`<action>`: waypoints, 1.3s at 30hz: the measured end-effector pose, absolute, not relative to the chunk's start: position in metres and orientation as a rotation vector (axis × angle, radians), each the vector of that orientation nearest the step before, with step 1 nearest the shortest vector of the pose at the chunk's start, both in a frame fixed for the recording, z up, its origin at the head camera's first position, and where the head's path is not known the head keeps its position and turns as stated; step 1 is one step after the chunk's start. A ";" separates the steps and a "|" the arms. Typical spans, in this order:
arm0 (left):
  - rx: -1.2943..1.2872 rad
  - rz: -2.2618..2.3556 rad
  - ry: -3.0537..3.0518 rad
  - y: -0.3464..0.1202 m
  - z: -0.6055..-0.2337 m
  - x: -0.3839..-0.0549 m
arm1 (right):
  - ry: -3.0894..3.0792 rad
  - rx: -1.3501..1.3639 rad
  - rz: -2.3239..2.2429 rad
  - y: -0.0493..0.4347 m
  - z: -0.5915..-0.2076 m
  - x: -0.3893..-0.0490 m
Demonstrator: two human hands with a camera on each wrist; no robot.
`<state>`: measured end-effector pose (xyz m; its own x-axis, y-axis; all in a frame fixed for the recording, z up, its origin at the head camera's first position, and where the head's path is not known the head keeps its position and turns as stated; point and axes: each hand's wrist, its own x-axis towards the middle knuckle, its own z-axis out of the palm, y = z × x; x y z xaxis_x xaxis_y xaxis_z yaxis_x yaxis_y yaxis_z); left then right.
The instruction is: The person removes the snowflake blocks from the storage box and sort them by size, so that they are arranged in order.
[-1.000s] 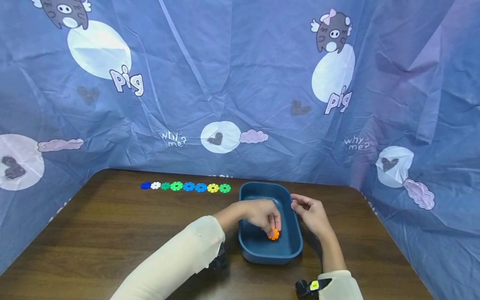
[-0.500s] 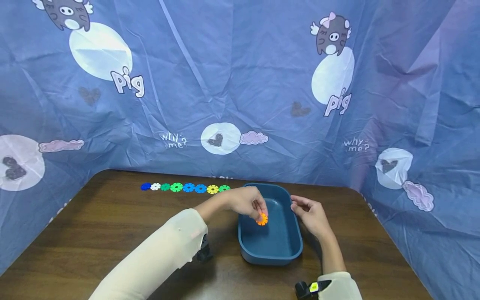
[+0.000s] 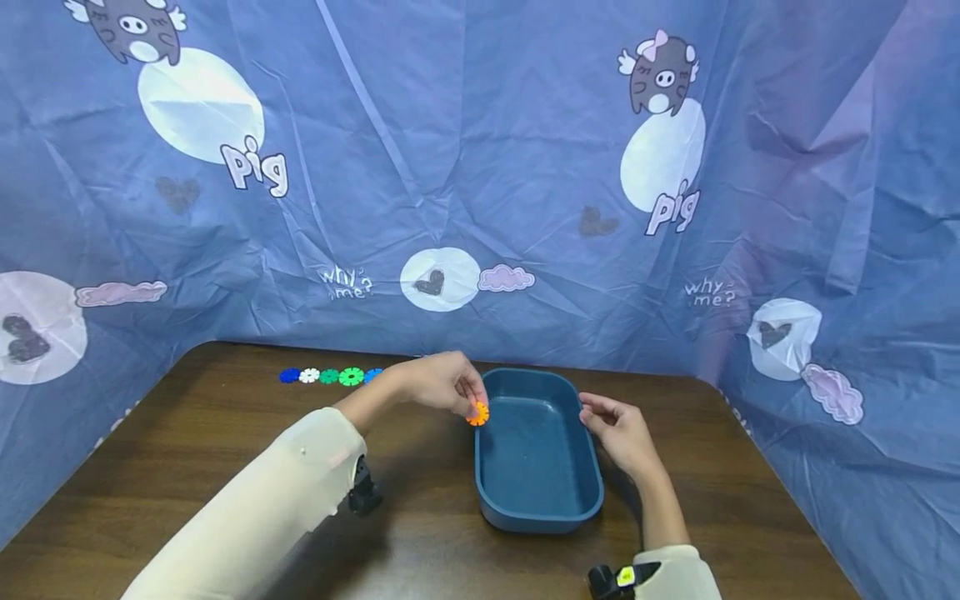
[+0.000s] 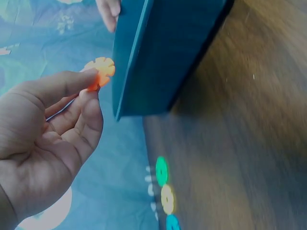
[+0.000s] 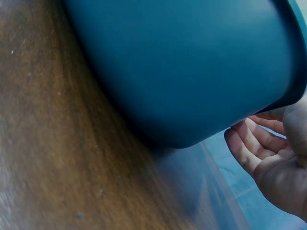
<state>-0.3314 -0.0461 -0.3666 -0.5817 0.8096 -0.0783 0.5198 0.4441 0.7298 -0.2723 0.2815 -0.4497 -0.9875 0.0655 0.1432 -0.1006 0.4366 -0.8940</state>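
Observation:
In the head view, my left hand (image 3: 442, 385) pinches an orange notched plastic disc (image 3: 477, 413) between thumb and fingers, over the left rim of a dark teal rectangular bin (image 3: 536, 524). The left wrist view shows the disc (image 4: 103, 71) at my thumb tip, beside the bin's wall (image 4: 168, 52). My right hand (image 3: 622, 435) rests its fingertips against the bin's right side near the rim. From the right wrist, the fingers (image 5: 249, 151) lie at the outer wall (image 5: 192, 62), loosely bent; the thumb is mostly hidden there.
A row of notched discs lies along the table's back left, with blue (image 3: 289, 376), white (image 3: 309, 376) and green (image 3: 351, 377) ones showing. A yellow disc (image 4: 167, 199) is behind my left hand in the head view. A blue printed cloth (image 3: 480, 183) hangs behind the wooden table (image 3: 187, 450).
My left hand has lifted the orange disc from inside the bin and carried it left and back to the left rim. The right hand stays at the bin's right side.

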 end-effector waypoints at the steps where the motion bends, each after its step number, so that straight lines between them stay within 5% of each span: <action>1: 1.118 0.938 2.291 -0.050 -0.366 -0.332 | -2.529 0.026 1.588 0.281 -0.450 -0.272; 13: 0.987 1.035 2.375 -0.110 -0.360 -0.338 | -2.531 0.049 1.580 0.280 -0.451 -0.274; 39: 0.351 1.458 2.559 -0.263 -0.422 -0.356 | -2.527 0.040 1.570 0.281 -0.451 -0.273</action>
